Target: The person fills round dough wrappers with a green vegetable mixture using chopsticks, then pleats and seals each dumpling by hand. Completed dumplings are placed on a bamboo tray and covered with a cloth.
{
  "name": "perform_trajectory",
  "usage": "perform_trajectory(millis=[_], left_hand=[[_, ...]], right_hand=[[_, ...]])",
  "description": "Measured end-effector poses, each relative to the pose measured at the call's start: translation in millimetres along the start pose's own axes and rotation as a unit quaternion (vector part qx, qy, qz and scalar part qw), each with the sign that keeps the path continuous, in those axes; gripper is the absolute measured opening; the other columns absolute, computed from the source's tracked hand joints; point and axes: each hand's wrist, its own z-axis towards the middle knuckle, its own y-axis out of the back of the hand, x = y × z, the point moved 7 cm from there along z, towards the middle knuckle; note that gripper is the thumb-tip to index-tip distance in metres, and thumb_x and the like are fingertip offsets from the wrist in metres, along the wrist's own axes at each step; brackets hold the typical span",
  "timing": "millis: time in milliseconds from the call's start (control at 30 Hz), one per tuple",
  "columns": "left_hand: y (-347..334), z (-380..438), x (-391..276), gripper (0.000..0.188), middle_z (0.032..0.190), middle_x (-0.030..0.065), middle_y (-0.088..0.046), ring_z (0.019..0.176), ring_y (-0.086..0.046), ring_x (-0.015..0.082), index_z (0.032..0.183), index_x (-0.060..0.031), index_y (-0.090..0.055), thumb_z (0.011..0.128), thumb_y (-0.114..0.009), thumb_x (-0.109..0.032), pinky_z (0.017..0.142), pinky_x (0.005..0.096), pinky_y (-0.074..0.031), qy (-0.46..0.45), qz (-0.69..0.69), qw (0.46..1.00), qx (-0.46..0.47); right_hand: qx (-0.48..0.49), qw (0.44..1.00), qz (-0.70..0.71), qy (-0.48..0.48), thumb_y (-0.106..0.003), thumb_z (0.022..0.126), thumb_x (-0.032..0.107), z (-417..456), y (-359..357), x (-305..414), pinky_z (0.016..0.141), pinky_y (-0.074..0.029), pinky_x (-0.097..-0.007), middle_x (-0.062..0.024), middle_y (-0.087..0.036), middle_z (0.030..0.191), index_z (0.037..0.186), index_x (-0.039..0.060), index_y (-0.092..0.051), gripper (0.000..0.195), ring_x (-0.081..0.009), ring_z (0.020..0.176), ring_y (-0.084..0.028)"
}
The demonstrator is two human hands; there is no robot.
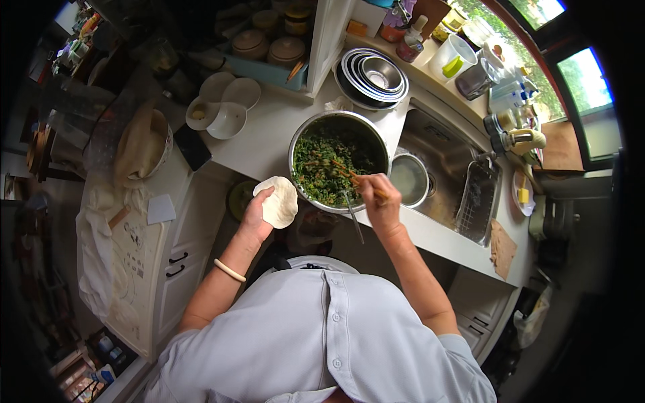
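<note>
A flat round dough wrapper [280, 204] lies across the palm and fingers of my left hand [258, 216], its thumb on top. It is held just left of a large steel bowl [294, 156] at the counter's front edge. Chopped green filling [322, 176] with small brownish bits fills the lower part of that bowl. Over its right rim, my right hand [381, 201] grips a pair of wooden chopsticks [345, 171], whose tips reach into the filling. A metal utensil handle [356, 224] leans out over the bowl's front rim.
Nested steel bowls [381, 73] stand behind. On the right is a sink [443, 146] with a pot of cloudy liquid [409, 180]. To the left are a divided white dish [224, 108], a phone [189, 146], a cloth-covered bowl [143, 143], a rolling pin [119, 216] and a white scraper [161, 208].
</note>
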Motion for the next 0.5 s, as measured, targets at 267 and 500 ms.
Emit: perform_trajectory(millis=[267,500], left_hand=[[1,0,2,0.035,0.115,0.0120,-0.063,0.105,-0.062,0.0264,0.120,-0.0004,-0.054,0.090,-0.055,-0.019,0.092,0.0398,-0.049,-0.012,0.004,1.000,-0.013],[-4,-4,2,0.036,0.115,0.0123,-0.063,0.105,-0.062,0.0270,0.120,-0.0003,-0.054,0.090,-0.055,-0.019,0.093,0.0402,-0.049,-0.009,0.002,1.000,-0.014]], right_hand=[[0.048,0.994,-0.038,0.086,-0.060,0.082,-0.002,6,-19,-11,0.062,-0.052,-0.0346,-0.0126,-0.062,0.080,0.094,0.0036,-0.065,0.014,-0.0267,0.070,-0.063],[0.015,0.993,-0.089,0.083,-0.058,0.086,0.000,56,1,-43,0.063,-0.054,-0.0356,-0.0135,-0.065,0.082,0.090,0.0053,-0.065,0.010,-0.0279,0.073,-0.067]])
